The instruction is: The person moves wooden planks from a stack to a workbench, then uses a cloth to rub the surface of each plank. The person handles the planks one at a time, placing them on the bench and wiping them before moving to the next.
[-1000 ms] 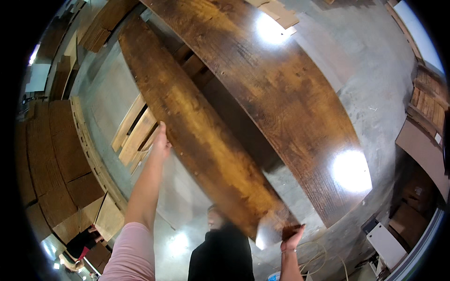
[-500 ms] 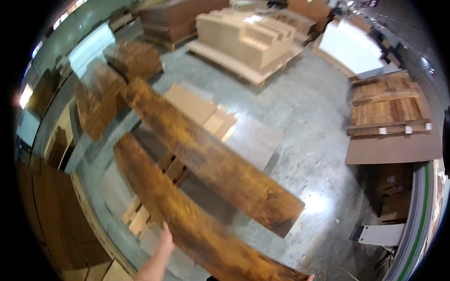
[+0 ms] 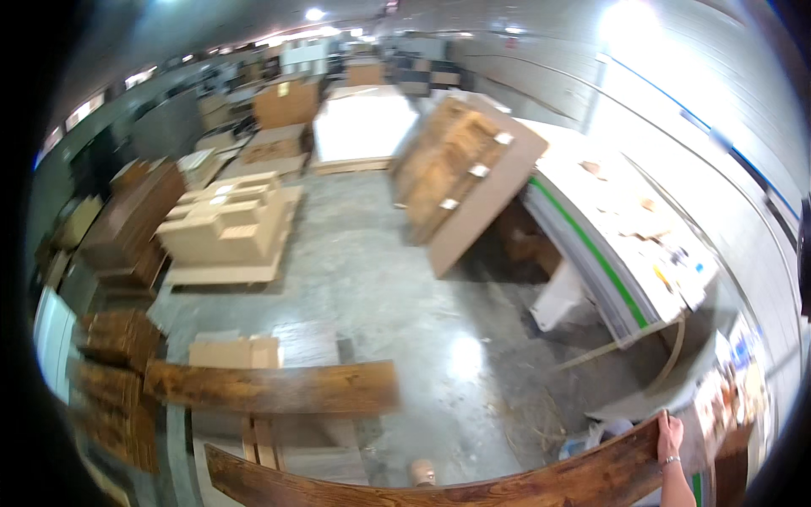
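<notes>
My right hand (image 3: 670,435) is closed around the right end of a long, brown-stained wooden plank (image 3: 583,475). Its wrist wears a thin bracelet. The plank stretches across the bottom of the view, its near edge partly cut off, and its far left end reaches toward the lower left. My left hand is out of the picture. Beyond the held plank lies a second brown plank (image 3: 270,389), roughly level across flat grey and cardboard sheets. A small tan shape (image 3: 422,471), perhaps a shoe tip, shows just past the held plank's edge.
A workbench (image 3: 629,291) with a green-striped edge stands at right, with scraps on top. Slatted wooden panels (image 3: 452,169) lean by it. Stacked brown wood pieces (image 3: 114,414) are at left. A pallet of beige blocks (image 3: 224,228) and a white stack (image 3: 363,127) stand farther back.
My view has swung right and up, bringing the bench and wall into sight. My left hand has left the picture; my right hand now shows fully on the plank's end.
</notes>
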`<state>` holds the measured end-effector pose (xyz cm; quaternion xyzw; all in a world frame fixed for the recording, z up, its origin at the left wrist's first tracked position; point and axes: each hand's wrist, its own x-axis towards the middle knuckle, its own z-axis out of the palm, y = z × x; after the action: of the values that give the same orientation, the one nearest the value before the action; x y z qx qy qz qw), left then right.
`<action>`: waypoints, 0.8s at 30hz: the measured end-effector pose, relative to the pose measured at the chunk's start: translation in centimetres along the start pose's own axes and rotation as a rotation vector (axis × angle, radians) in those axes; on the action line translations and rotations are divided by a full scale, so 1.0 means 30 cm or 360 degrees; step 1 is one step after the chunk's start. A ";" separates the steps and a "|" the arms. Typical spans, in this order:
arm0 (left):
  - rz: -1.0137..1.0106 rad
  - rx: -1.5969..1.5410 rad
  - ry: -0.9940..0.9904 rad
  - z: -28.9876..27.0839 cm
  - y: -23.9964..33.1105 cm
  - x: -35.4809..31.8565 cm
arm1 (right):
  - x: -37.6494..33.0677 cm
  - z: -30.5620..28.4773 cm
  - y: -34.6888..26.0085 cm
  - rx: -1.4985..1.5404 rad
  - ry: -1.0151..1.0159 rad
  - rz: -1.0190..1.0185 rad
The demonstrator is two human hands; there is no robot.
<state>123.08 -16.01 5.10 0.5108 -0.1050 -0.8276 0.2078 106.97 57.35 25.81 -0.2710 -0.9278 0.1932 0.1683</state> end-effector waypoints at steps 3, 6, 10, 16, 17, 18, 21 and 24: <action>-0.0093 0.0256 -0.0211 0.165 -0.075 -0.036 | -0.169 -0.225 0.336 -0.0038 0.0251 0.0124; -0.0163 0.0553 -0.0372 0.277 -0.199 -0.114 | -0.318 -0.366 0.448 0.0077 0.0354 0.0355; -0.0299 0.1002 -0.0590 0.385 -0.492 -0.279 | -0.479 -0.549 0.670 0.0120 0.0461 0.0541; -0.0492 0.1454 -0.0799 0.223 -1.012 -0.636 | -0.885 -0.895 1.266 0.0457 0.0880 0.0764; -0.0516 0.1494 -0.0829 0.146 -1.100 -0.708 | -0.949 -0.951 1.382 0.0469 0.0946 0.0788; -0.0543 0.1525 -0.0854 0.083 -1.161 -0.766 | -1.008 -1.008 1.495 0.0481 0.1011 0.0806; -0.0637 0.1721 -0.0919 -0.085 -1.392 -0.950 | -1.287 -1.202 1.800 0.0338 0.1299 0.0840; -0.0675 0.1937 -0.0967 -0.233 -1.545 -1.094 | -1.530 -1.429 1.943 0.0287 0.1454 0.0941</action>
<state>131.19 40.39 10.33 0.2924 -0.5001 -0.7504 -0.3184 186.95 88.10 27.31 -0.5608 -0.6245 0.1736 0.5151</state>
